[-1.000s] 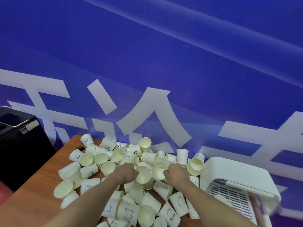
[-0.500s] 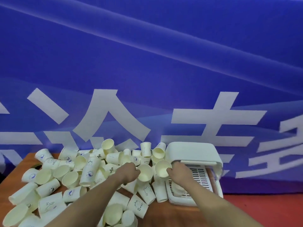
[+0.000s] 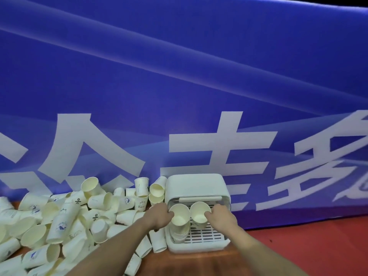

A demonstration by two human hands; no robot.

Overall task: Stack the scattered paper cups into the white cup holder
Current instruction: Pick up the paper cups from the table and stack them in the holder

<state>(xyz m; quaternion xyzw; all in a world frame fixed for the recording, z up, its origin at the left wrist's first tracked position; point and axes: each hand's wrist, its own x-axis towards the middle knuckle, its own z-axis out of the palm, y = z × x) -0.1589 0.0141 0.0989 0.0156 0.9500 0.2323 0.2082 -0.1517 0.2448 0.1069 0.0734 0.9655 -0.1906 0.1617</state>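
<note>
wall: blue banner — white characters | floor: red | wooden table

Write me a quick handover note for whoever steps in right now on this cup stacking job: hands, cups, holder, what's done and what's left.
Left hand grips one cup; right hand grips another cup. Both are over the white cup holder.
Done: a short stack stands in the holder's left side.
Left: seat these two cups, then clear the scattered pile on the table.
</note>
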